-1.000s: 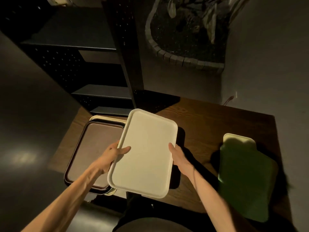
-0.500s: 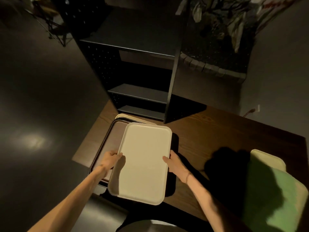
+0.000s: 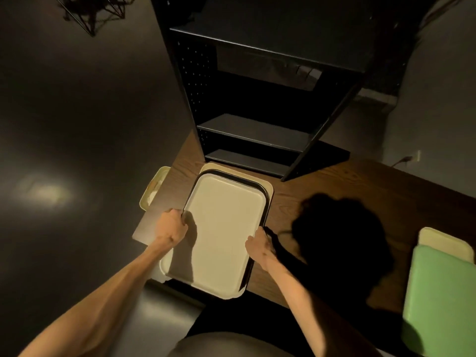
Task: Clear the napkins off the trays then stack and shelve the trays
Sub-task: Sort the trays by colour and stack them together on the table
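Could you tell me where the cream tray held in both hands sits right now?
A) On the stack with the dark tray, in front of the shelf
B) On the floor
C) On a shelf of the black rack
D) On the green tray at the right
A: the cream tray, gripped by the left hand and right hand, lies over the dark tray, whose rim shows around it, on the table.
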The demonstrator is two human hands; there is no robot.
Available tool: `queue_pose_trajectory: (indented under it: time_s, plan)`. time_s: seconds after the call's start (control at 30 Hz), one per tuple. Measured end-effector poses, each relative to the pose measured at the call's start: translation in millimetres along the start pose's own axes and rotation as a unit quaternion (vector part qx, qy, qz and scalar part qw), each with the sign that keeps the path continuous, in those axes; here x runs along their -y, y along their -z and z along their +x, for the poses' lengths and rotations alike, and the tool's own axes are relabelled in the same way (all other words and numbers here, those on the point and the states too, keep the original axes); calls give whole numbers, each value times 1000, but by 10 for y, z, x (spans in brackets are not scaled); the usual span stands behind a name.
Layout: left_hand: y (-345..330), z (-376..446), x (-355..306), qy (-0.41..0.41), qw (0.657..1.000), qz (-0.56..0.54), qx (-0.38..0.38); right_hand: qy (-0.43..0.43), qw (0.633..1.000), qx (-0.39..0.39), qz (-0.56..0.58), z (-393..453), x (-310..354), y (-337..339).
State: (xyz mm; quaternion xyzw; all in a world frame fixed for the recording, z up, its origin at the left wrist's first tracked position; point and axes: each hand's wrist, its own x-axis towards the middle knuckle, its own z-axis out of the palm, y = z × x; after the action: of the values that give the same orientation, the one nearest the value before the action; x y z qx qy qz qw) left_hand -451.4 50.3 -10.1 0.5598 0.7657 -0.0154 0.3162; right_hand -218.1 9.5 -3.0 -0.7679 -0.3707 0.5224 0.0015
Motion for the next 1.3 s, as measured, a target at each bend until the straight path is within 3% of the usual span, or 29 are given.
queue_pose_trajectory:
  time_s: [0.13, 0.53, 0.77, 1.3]
  plan:
    - [23, 81, 47, -23, 999, 23, 1, 24, 992, -60, -111, -9, 57, -34]
    - [-11, 133, 85, -4, 1000, 2, 21, 31, 980, -81, -177, 47, 53, -41]
    - [-63, 92, 105, 4, 1000, -18, -22, 49, 982, -70, -169, 81, 41, -46]
    - [-100, 120, 62, 23, 998, -47, -36, 63, 978, -102, -172, 245, 35, -41]
